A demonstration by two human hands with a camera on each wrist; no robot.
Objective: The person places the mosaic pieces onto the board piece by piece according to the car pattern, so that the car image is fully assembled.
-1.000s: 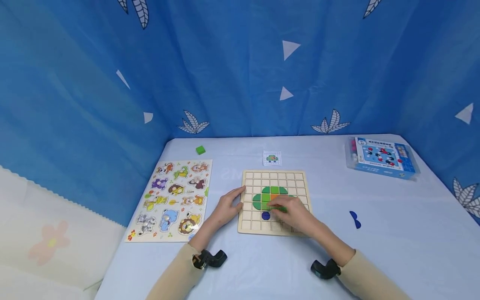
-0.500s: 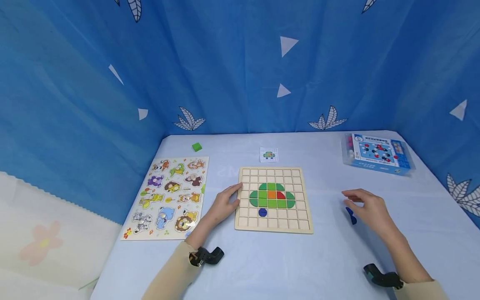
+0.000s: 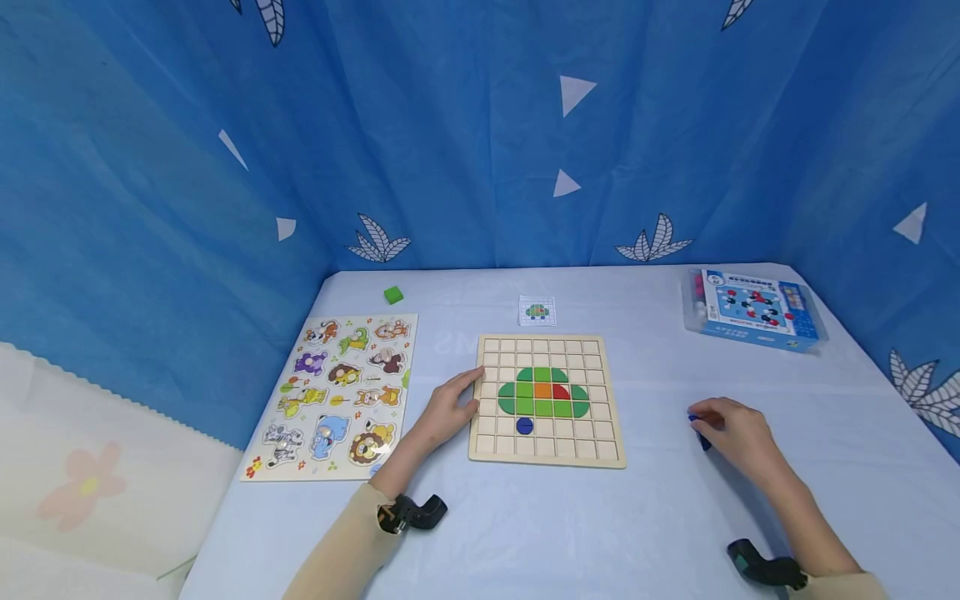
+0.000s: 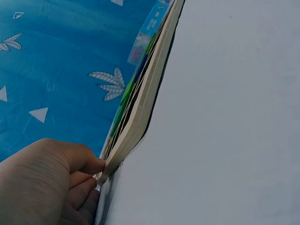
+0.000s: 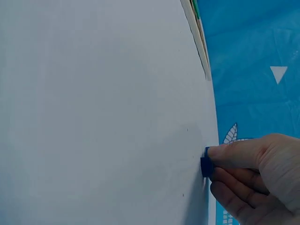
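Observation:
My left hand [image 3: 446,408] rests at the left edge of a wooden grid board [image 3: 504,447], fingertips touching its rim. Green, orange and red pieces form a dome [image 3: 525,390] on the board, with a blue disc [image 3: 525,426] of two halves below. To the right of the board, my right hand [image 3: 738,437] pinches a blue half-round piece [image 3: 693,417] between thumb and fingers at the tabletop. A second blue half-round piece [image 5: 206,168] lies right beside it, partly covered by the fingers in the head view.
An animal puzzle board [image 3: 258,450] lies on the left, with a green block [image 3: 393,295] behind it. A small picture card [image 3: 537,311] lies beyond the grid board. A boxed molecule model set [image 3: 753,308] sits at the back right, before a blue curtain [image 3: 465,150].
My right hand has moved from the grid board rightward to the blue half-round pieces and taken hold of one. My left hand has stayed at the board's edge.

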